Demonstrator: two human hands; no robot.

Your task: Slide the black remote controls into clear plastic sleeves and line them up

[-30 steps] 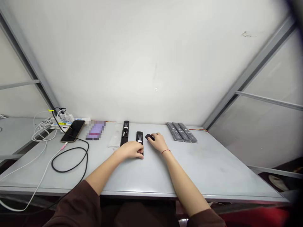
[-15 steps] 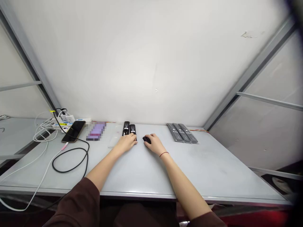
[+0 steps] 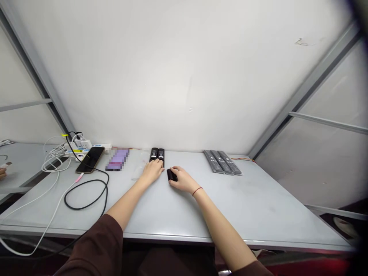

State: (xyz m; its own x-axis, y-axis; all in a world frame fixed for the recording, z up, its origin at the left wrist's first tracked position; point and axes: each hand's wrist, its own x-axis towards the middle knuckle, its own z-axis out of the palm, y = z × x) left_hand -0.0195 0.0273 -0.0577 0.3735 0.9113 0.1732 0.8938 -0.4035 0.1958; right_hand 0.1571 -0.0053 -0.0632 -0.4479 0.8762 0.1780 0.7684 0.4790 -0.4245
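Two black remote controls (image 3: 154,153) lie back up and side by side near the wall, their white labels showing. My left hand (image 3: 154,168) covers their lower ends, fingers curled over them and thumb at the right side. In my right hand (image 3: 182,179) is a small black cover (image 3: 171,175), gripped between thumb and fingers just above or on the table; it looks like a battery cover. A clear plastic sleeve (image 3: 138,173) lies left of my left hand. Farther right, three remote controls in plastic wrap (image 3: 223,163) rest in a row.
On the left are a phone (image 3: 90,160), a pixelated purple item (image 3: 117,159), a power strip (image 3: 100,147) with chargers, and a looped black cable (image 3: 107,188). White cables (image 3: 51,218) run over the table edge. Another person's hand (image 3: 2,174) shows at the far left.
My right hand has moved left and nearer to me with the black cover, which is now turned more upright. The two remotes now line up evenly under my left hand. Another person's hand has appeared.
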